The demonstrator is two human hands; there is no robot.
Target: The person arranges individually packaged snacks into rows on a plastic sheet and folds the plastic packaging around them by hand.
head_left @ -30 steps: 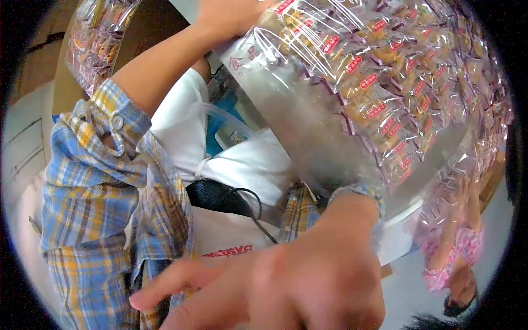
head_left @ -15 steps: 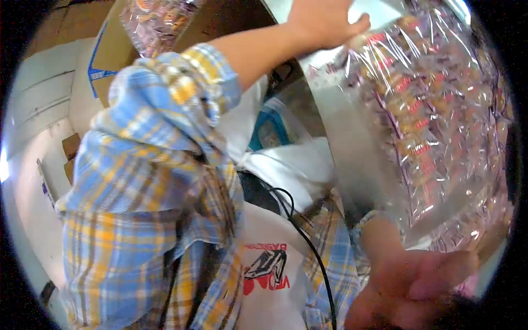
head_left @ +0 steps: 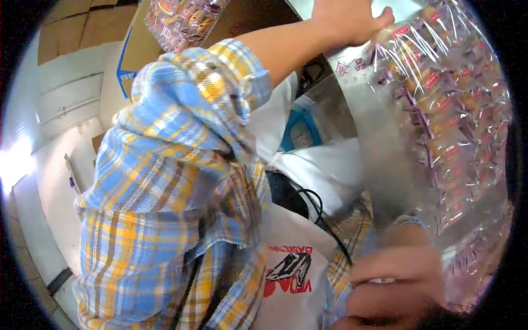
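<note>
A large clear plastic bag point(head_left: 440, 110) of small wrapped snacks, in rows with red labels, fills the right side. At the top, my left hand point(head_left: 352, 25) reaches to the bag's upper left edge. Its thumb sticks out and apart, while its other fingers are largely beyond the frame edge. My right hand point(head_left: 393, 283) is at the lower right, close to the camera and below the bag. Its fingers look bent but are smeared by motion, so anything held there cannot be made out.
A cardboard box point(head_left: 137, 52) with blue tape stands at the upper left, a printed snack packet point(head_left: 187, 22) above it. A pale surface point(head_left: 352, 71) with purple characters borders the big bag. A black cable point(head_left: 335, 239) hangs over my white shirt point(head_left: 291, 264).
The view has shifted, so most things sit further right. My right hand has gone from spread with the palm showing to bent, blurred fingers. My left hand stays by the bag's edge.
</note>
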